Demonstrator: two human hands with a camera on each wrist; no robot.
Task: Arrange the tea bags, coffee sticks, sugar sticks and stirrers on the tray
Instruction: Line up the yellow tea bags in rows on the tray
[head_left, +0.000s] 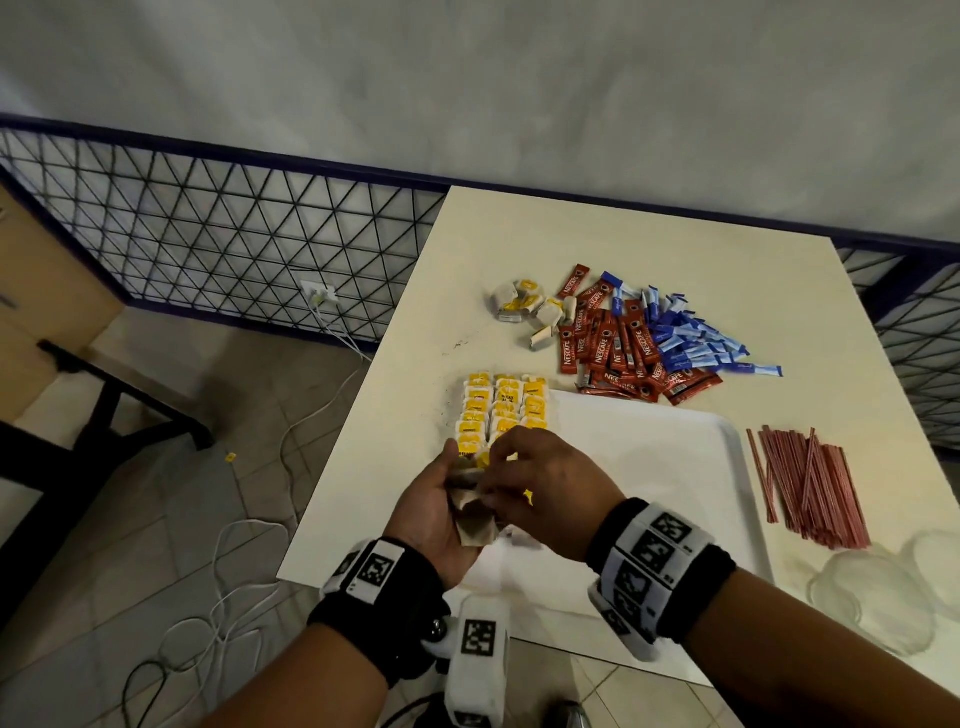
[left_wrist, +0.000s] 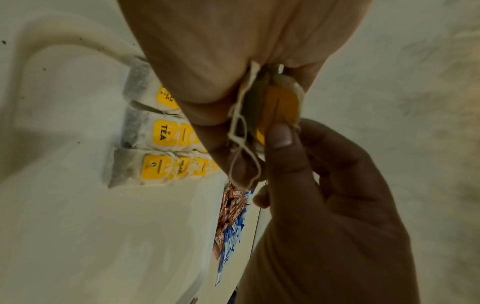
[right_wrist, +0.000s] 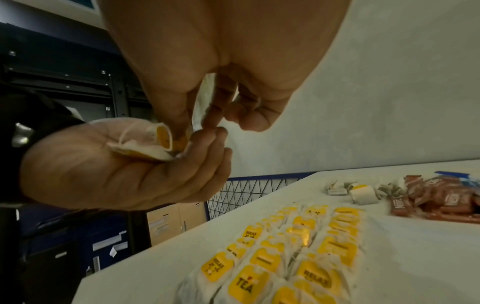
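**Tea bags nearly laid out; coffee, sugar and stirrers untouched**

A pale table (head_left: 649, 234) stands against a grey wall. Over the tray's (head_left: 675, 467) near-left part, the left hand (head_left: 436, 514) cups a small clutch of tea bags (head_left: 475, 519) while the right hand (head_left: 545, 493) pinches one out of it. Beyond them, three rows of tea bags (head_left: 501, 410) fill the tray's far-left corner. By the right edge lie the stirrers (head_left: 810, 488). Farther off, a few loose tea bags (head_left: 524, 306), coffee sticks (head_left: 618, 348) and sugar sticks (head_left: 691, 338) wait unsorted on the table.
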